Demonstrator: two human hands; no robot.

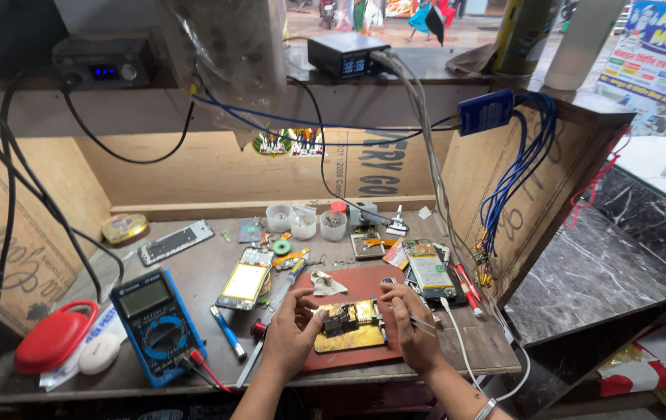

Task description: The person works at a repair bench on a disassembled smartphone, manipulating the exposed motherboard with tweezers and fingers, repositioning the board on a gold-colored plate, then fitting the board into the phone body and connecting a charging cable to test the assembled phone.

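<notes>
Gold-coloured and rectangular, an opened phone frame with a dark circuit board at its upper half (351, 325) is lying on a reddish-brown work mat (364, 284) near the front edge of a wooden bench (193, 365). Its long axis is running roughly left to right, tilted slightly, and it is sitting directly between the person's two hands. The left hand (290, 330) is touching the frame's left end, with thumb and fingertips pinching at its upper left corner. The right hand (409, 327) is resting at the frame's right end, fingers closed around thin metal tweezers (425, 324) whose tips are pointing away to the right. Both hands are about equally near.

Just behind the frame, a crumpled white wipe (325, 284) is lying on the mat. To the right, a second opened phone with a pale battery (429, 268) is lying beside red-handled tools (467, 286), and a white cable (457, 342) is trailing past the right wrist. To the left, a blue pen-like tool (228, 330), a phone with a yellow-lit screen (245, 280) and a blue multimeter with red and black leads (157, 323) are lying on the bench. Further left are a red oval case (53, 338) and a white oval object (99, 354). Small clear pots (302, 222) are standing along the back.
</notes>
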